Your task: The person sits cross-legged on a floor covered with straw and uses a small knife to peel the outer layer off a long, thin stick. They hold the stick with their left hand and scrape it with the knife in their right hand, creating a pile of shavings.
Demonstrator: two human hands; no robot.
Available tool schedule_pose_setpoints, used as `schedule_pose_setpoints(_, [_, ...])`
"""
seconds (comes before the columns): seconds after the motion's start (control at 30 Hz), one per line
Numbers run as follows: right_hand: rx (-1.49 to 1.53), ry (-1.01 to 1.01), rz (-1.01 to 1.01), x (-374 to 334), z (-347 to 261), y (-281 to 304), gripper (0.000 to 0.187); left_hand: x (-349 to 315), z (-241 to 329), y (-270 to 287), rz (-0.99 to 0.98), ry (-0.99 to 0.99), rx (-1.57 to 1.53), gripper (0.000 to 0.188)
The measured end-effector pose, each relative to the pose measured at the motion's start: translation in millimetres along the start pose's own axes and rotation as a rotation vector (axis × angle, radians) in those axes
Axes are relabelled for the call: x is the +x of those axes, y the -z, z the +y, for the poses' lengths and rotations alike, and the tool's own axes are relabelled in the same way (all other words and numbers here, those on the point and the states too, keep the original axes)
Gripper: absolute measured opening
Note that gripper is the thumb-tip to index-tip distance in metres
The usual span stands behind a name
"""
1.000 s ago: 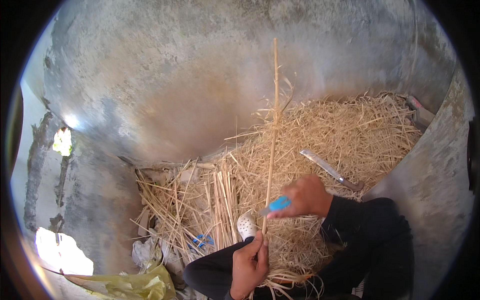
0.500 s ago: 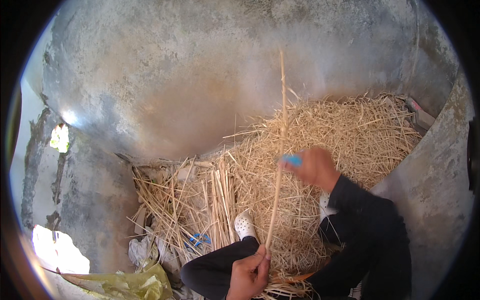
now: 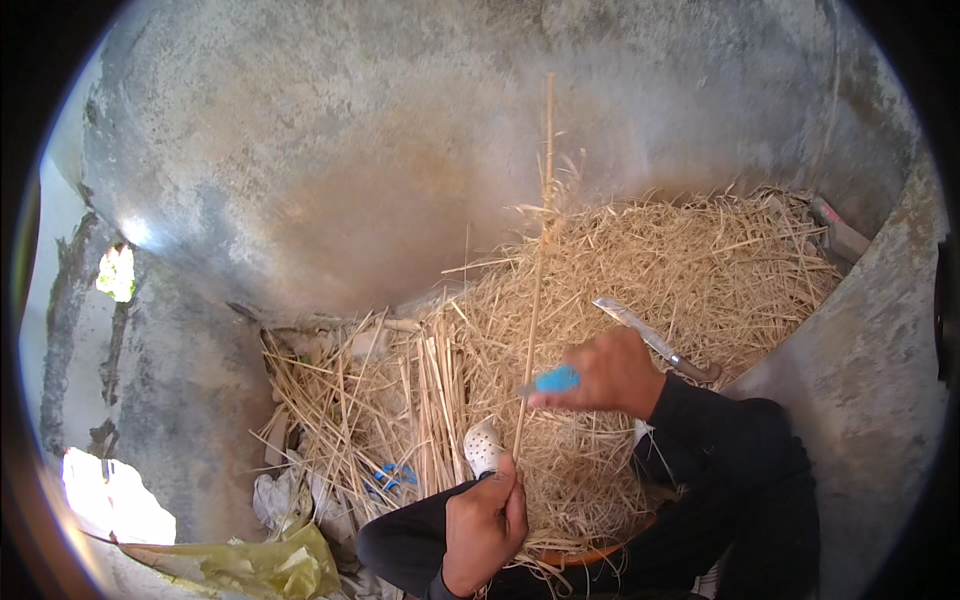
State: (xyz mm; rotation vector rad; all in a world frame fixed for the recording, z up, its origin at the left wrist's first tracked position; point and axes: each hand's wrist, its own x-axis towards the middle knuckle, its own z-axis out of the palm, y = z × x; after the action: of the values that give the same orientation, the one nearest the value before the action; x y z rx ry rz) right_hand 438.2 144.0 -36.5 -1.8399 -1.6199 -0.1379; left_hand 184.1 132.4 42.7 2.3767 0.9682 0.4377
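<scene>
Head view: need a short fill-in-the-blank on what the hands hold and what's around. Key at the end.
1. Of the long thin stick's two ends, upper or lower, the left hand grips the ____ one.
2. The visible part of the small tool in the right hand is mostly coloured ____.
3. The shoe beside the stick is coloured ____.
4. The knife on the shavings lies to the stick's ____.

Missing words: lower; blue; white; right.

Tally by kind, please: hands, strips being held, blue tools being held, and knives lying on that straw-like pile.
Hands, left hand and right hand: 2
Pale strip, held: 1
Blue tool, held: 1
Knife on the straw-like pile: 1
Total: 5
</scene>
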Motion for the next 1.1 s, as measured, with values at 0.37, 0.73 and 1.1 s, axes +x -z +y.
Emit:
schedule_pose_setpoints(0.37, [0.018, 0.133, -0.234, -2.7, -24.7, 10.3, 0.079, 2.8, -15.7, -6.4, 0.079, -0.047, 0.029, 0.023])
schedule_pose_setpoints(0.73, [-0.013, -0.117, -0.262, -0.7, -0.5, 5.5, 0.082, 14.1, -12.7, -16.8, 0.102, -0.080, 0.036, 0.010])
schedule_pose_setpoints(1.1, [0.067, -0.056, -0.272, -12.5, -10.7, -3.8, 0.082, -0.5, -19.9, -12.0, 0.050, -0.111, 0.120, 0.012])
